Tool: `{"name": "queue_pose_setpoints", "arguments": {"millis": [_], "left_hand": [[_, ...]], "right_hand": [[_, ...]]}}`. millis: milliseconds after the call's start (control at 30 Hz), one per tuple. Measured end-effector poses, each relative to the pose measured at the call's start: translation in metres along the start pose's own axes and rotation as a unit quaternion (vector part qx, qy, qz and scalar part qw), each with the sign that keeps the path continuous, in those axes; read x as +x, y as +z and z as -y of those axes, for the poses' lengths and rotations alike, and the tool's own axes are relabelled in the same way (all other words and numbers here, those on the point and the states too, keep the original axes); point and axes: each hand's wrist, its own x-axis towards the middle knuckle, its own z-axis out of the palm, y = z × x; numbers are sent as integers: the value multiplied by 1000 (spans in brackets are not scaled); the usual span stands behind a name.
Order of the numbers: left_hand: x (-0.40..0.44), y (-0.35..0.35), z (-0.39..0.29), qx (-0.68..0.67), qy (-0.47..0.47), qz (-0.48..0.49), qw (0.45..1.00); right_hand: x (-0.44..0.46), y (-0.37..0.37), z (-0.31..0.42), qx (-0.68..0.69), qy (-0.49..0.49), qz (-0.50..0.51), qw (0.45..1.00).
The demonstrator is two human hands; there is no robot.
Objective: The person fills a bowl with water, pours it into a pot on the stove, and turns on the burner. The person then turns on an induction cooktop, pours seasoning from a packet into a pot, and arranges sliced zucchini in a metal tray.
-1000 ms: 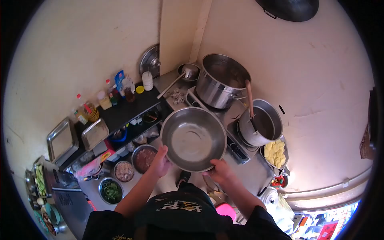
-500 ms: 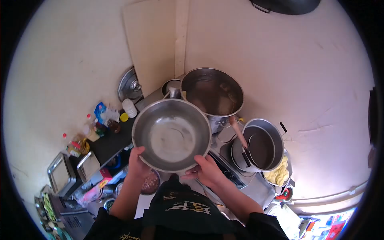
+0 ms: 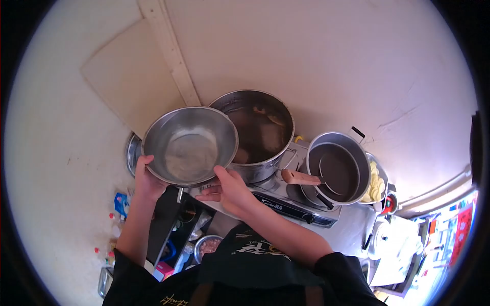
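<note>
- change: steel bowl (image 3: 190, 148) has moved over to the left side of the large pot (image 3: 255, 172); half a second ago it was more in front of it. view has swung too.
- meaning: bowl now overlaps the large pot's rim in view; can't tell if they touch. both hands are tied up with it.
- left hand (image 3: 148, 181): clamped on the bowl's near-left rim, thumb over the edge.
- right hand (image 3: 232, 191): clamped on the near-right rim, thumb on top, other fingers spread below.
- count: 1 bowl held, 2 pots, incl. 1 smaller pot (image 3: 334, 138) on the right.
- 1 wooden handle (image 3: 301, 177) across the smaller pot's rim.
- 1 heap of yellow slices (image 3: 376, 183); they overlap, can't count.
- 1 meat bowl (image 3: 196, 250) below.
</note>
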Motion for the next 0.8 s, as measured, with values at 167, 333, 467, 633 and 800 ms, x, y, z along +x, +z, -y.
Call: {"name": "queue_pose_setpoints", "arguments": {"millis": [167,333,467,633,800], "left_hand": [[49,-19,-18,23,-34,9,999],[69,-13,-35,54,-79,31,995],[84,-15,-43,72,-85,44,993],[94,-19,-52,96,-105,53,988],[97,-17,-60,143,-115,49,982]], "right_hand": [[25,13,4,27,0,-36,999],[47,14,-4,63,-26,-43,997],[56,21,-4,70,-36,-58,995],[69,24,-8,91,-32,-66,993],[73,25,-14,110,-27,-53,992]]}}
